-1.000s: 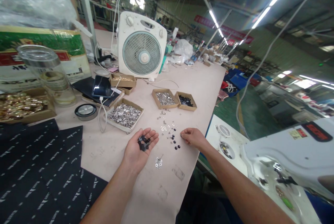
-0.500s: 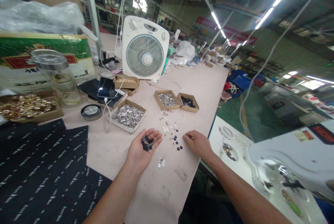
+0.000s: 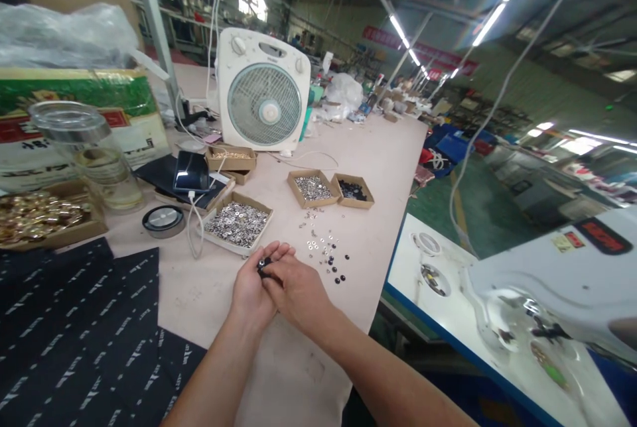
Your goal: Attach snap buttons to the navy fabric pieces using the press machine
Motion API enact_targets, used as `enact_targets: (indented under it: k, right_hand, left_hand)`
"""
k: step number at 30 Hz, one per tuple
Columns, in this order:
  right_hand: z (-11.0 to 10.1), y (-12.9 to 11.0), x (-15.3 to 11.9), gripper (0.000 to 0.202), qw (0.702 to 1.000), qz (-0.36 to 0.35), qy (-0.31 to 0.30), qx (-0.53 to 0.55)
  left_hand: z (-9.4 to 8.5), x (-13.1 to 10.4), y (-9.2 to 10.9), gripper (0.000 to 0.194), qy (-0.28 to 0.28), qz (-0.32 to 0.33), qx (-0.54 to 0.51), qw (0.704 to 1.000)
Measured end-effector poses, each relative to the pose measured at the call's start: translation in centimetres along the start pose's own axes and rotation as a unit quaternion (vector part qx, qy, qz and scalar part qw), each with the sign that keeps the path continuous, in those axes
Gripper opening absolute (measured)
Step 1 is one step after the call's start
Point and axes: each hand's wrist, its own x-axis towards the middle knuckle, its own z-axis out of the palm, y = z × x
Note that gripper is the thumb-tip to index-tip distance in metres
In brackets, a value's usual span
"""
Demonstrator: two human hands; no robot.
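Note:
My left hand [image 3: 250, 291] is cupped palm up, holding a small pile of black snap buttons [image 3: 262, 266]. Over that palm lies my right hand [image 3: 298, 288], thumb and fingers pinched together at the pile; whatever sits between its fingertips is hidden. Several loose black snap buttons [image 3: 337, 280] lie on the table just right of my hands. Small silver snap parts [image 3: 312, 246] are scattered beyond them. Farther back, a cardboard tray of silver snap parts [image 3: 313, 189] touches a second tray of black pieces [image 3: 352, 190].
A white tray heaped with silver parts [image 3: 237, 224] stands left of my hands, near a phone [image 3: 192, 172] on a cable. A box fan [image 3: 266, 95] is at the back. Dark printed fabric [image 3: 74, 334] covers the left; a white machine [image 3: 557, 281] stands right of the table edge.
My right hand has moved left from the loose buttons on the table to my left palm. One black button now lies apart, farther right. The view has shifted slightly.

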Motion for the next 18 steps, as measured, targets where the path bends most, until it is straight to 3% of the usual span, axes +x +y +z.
enact_targets:
  k: [10,18]
  right_hand:
    - [0.07,0.21,-0.12,0.009,0.998,0.016,0.043,0.041]
    - [-0.52,-0.12,0.18,0.015,0.985,0.008,0.06,0.164]
  left_hand:
    - [-0.24,0.04,-0.08,0.025,-0.008,-0.004,-0.009,1.0]
    - [-0.27,0.08,-0.08,0.028,-0.006,-0.005,-0.011,1.0]
